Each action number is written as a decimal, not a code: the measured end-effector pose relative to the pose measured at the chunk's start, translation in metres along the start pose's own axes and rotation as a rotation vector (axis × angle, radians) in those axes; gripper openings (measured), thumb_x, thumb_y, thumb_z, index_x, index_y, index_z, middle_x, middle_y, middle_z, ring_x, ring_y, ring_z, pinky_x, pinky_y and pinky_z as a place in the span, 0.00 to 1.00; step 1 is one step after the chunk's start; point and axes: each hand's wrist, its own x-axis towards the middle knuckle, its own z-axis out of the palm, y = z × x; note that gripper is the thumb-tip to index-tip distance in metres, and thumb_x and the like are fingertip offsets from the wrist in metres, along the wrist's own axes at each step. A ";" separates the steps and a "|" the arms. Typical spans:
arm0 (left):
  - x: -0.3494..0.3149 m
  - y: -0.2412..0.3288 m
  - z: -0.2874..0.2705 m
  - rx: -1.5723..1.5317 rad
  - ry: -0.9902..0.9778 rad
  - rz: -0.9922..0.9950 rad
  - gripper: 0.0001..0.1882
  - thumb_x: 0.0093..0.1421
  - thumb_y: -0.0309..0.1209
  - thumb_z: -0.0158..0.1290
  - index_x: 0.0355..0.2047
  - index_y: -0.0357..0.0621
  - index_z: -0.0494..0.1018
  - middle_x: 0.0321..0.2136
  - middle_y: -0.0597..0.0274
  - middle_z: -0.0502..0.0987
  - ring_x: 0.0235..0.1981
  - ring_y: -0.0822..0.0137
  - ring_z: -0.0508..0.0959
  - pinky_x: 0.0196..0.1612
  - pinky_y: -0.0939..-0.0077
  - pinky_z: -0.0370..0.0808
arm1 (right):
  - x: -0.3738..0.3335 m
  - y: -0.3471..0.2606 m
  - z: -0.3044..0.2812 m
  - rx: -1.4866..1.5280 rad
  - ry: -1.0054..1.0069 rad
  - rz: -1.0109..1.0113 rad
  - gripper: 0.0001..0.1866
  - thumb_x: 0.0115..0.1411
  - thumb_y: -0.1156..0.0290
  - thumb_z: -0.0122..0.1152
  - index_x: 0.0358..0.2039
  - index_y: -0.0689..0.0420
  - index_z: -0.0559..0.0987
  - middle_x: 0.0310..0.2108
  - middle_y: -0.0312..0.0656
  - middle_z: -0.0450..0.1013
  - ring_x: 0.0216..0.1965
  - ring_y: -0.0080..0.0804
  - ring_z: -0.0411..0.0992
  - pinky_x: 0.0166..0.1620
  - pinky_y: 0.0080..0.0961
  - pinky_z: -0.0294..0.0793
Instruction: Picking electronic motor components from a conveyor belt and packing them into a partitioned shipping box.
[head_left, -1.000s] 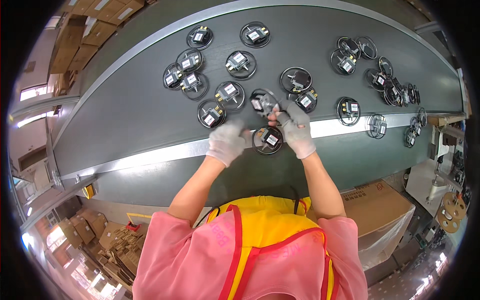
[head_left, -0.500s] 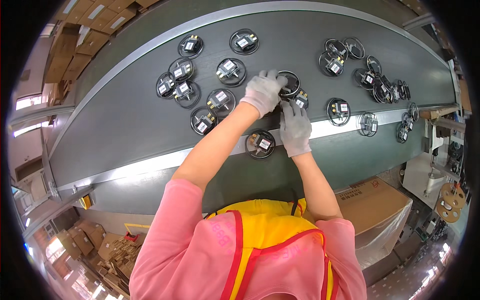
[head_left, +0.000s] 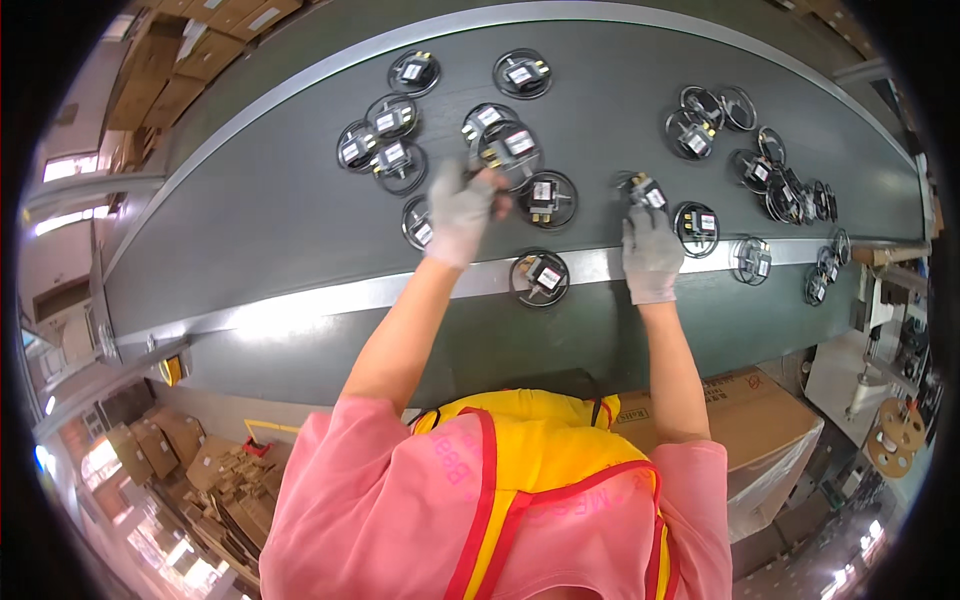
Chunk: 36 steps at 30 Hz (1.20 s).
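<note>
Small dark thermostats with pale labels, brass-coloured terminals and coiled black tubes lie scattered on a dark conveyor belt (head_left: 300, 220). My left hand (head_left: 460, 215), in a pale glove with some fingertips bare, is slightly blurred with fingers apart. It hovers beside a thermostat (head_left: 518, 145) that overlaps another one (head_left: 484, 122); part of a further thermostat (head_left: 418, 228) is hidden behind this hand. My gloved right hand (head_left: 652, 250) has its fingers on a thermostat (head_left: 647, 192), partly covering it. Between the hands sits a thermostat (head_left: 545, 198), terminals toward me.
One thermostat (head_left: 540, 278) straddles the metal rail (head_left: 400, 290) along the near edge. Bunched thermostats (head_left: 785, 195) lie at the right, others (head_left: 395, 150) at the left. A large cardboard box (head_left: 765, 410) stands at near right, and stacked cartons (head_left: 170, 75) at far left.
My hands, close together before, have separated: the left moved left, the right moved right with a thermostat. A thermostat now overlaps another beside my left hand. The view has shifted slightly.
</note>
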 end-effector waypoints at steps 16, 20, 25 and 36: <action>-0.104 -0.074 -0.202 1.301 0.568 0.464 0.21 0.52 0.29 0.58 0.48 0.49 0.71 0.45 0.52 0.73 0.33 0.48 0.78 0.35 0.63 0.77 | 0.016 -0.042 0.016 0.126 -0.166 -0.589 0.12 0.51 0.70 0.61 0.37 0.54 0.77 0.43 0.41 0.71 0.42 0.42 0.71 0.43 0.38 0.73; -0.107 -0.060 -0.183 1.476 0.361 0.349 0.19 0.52 0.32 0.57 0.46 0.56 0.73 0.49 0.57 0.70 0.46 0.52 0.73 0.42 0.59 0.76 | 0.018 -0.044 0.012 0.517 -0.099 -0.312 0.09 0.55 0.69 0.61 0.37 0.56 0.78 0.35 0.45 0.74 0.32 0.42 0.73 0.36 0.34 0.72; -0.110 -0.075 -0.206 1.541 0.422 0.293 0.18 0.54 0.34 0.56 0.46 0.61 0.73 0.49 0.62 0.70 0.43 0.53 0.75 0.39 0.57 0.77 | -0.037 -0.080 -0.047 0.673 -0.186 -0.148 0.08 0.54 0.69 0.61 0.33 0.57 0.78 0.33 0.46 0.74 0.26 0.42 0.74 0.29 0.36 0.72; -0.040 -0.049 -0.182 0.305 0.593 -0.037 0.10 0.60 0.32 0.53 0.40 0.43 0.71 0.35 0.50 0.77 0.28 0.57 0.78 0.33 0.61 0.75 | -0.087 -0.073 0.004 0.051 -0.007 -0.501 0.13 0.48 0.66 0.64 0.35 0.53 0.76 0.39 0.43 0.70 0.40 0.44 0.70 0.38 0.38 0.70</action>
